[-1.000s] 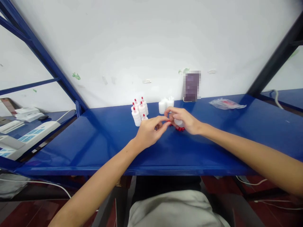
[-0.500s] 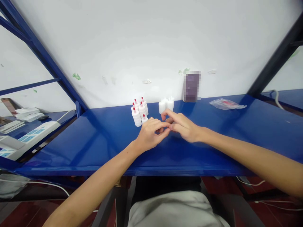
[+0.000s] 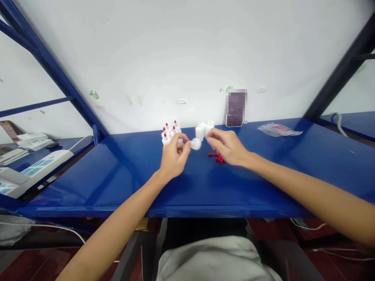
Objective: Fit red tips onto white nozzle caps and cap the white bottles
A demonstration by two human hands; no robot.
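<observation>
My left hand (image 3: pixel 175 155) pinches a white nozzle cap (image 3: pixel 195 143) near its red tip; the white part points right and is blurred. Behind that hand stand several white squeeze bottles (image 3: pixel 166 138) with red-tipped nozzles, partly covered by my fingers. My right hand (image 3: pixel 227 145) is closed, fingertips together, just in front of several white bottles (image 3: pixel 199 133) without red tips. Whether its fingers hold or touch anything there is hidden. Below the right fingers lies a small pile of red tip caps (image 3: pixel 219 158) on the blue table (image 3: pixel 187 191).
A phone (image 3: pixel 235 113), blurred out, leans on the white wall at the back. A clear plastic bag (image 3: pixel 278 129) with something red inside lies to the right. At far left are a power strip (image 3: pixel 43 166) and a blue rack post (image 3: pixel 67 74).
My hands have parted from where their fingertips met. The left moved left and up with the nozzle cap now showing; the right rose slightly, uncovering the red caps.
</observation>
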